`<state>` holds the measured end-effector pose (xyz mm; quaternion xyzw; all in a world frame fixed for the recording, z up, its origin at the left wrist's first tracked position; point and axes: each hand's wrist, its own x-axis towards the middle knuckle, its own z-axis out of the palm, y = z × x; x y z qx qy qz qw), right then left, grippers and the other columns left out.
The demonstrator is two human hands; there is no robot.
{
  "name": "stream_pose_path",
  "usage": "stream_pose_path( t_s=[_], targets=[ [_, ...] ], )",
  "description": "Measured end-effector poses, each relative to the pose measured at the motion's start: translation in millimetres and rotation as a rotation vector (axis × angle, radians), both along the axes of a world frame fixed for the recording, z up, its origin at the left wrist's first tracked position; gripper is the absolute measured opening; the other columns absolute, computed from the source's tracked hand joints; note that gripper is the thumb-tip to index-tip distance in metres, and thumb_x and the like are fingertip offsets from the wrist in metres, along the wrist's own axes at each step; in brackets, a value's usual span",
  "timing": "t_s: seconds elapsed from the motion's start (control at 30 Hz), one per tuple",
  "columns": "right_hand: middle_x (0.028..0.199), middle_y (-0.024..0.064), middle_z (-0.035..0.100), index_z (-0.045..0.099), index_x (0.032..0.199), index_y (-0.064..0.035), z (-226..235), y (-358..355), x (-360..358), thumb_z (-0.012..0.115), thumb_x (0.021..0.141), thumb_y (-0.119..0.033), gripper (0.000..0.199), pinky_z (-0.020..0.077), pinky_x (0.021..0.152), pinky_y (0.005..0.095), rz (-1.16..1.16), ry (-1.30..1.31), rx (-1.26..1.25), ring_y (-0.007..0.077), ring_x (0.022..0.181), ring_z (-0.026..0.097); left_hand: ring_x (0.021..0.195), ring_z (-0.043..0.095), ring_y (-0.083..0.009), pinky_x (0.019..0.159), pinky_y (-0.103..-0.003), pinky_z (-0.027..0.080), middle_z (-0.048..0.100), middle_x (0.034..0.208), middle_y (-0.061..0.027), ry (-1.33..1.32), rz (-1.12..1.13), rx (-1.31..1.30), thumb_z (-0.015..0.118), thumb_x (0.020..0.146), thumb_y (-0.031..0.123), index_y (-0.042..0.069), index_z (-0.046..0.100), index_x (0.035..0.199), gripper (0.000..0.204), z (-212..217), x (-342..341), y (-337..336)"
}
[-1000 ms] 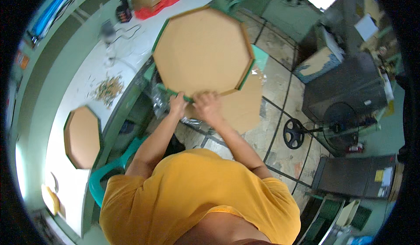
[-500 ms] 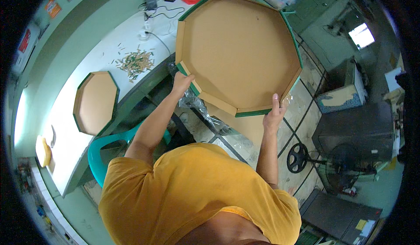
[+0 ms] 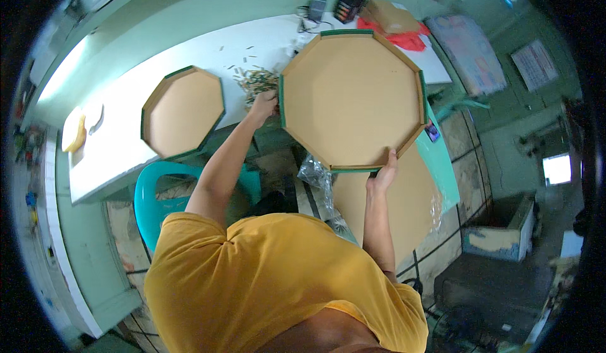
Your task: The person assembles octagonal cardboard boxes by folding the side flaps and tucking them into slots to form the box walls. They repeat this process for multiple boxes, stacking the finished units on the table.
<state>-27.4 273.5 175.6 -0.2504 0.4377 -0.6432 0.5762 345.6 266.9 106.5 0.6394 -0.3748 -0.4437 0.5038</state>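
Observation:
A large shallow octagonal cardboard tray [image 3: 353,100], brown inside with green outer edges, is held up in front of me. Its low walls stand up around the base. My right hand [image 3: 384,173] grips the lower right rim, thumb over the wall and the other fingers underneath. At the tray's left wall, my left hand [image 3: 265,105] is closed, its fingertips partly hidden by the edge. Just behind that hand, a pile of small green and brown strips [image 3: 255,82] lies on the white table. A smaller octagonal tray [image 3: 182,113] rests farther left.
The white table [image 3: 120,154] curves along the wall, with a yellow object [image 3: 76,135] at its left end. A teal plastic chair [image 3: 148,201] stands below. Brown cardboard sheet [image 3: 404,208] and clear plastic [image 3: 319,179] are under the tray. A brown package [image 3: 391,17] sits behind on red plastic.
My view has turned, so the table and smaller tray appear farther right. The large tray is turned and looks more level. My left hand is higher along its left side; the right still grips.

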Motion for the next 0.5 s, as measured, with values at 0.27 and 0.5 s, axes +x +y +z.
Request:
stream_pose_path(
  t_s=[0.27, 0.5],
  targets=[
    [0.13, 0.0132, 0.052, 0.036, 0.138, 0.0054, 27.0, -36.9, 84.4, 0.058, 0.096, -0.027, 0.058, 0.0439, 0.097, 0.0382, 0.089, 0.09, -0.126, 0.0244, 0.113, 0.054, 0.124, 0.049, -0.0354, 0.1, -0.045, 0.039, 0.054, 0.131, -0.0221, -0.189, 0.473, -0.016, 0.053, 0.089, 0.057, 0.01, 0.044, 0.138, 0.068, -24.8, 59.7, -48.3],
    [0.134, 0.0138, 0.049, 0.018, 0.15, -0.0093, 18.8, -18.5, 119.3, 0.054, 0.095, -0.046, 0.076, 0.0424, 0.097, 0.0412, 0.7, 0.229, -0.333, 0.026, 0.118, 0.051, 0.118, 0.047, -0.0238, 0.099, -0.043, 0.038, 0.051, 0.129, -0.0093, 0.153, 0.713, -0.099, 0.037, 0.097, 0.058, 0.01, 0.045, 0.138, 0.063, -101.4, 158.3, 43.5]
  ],
)
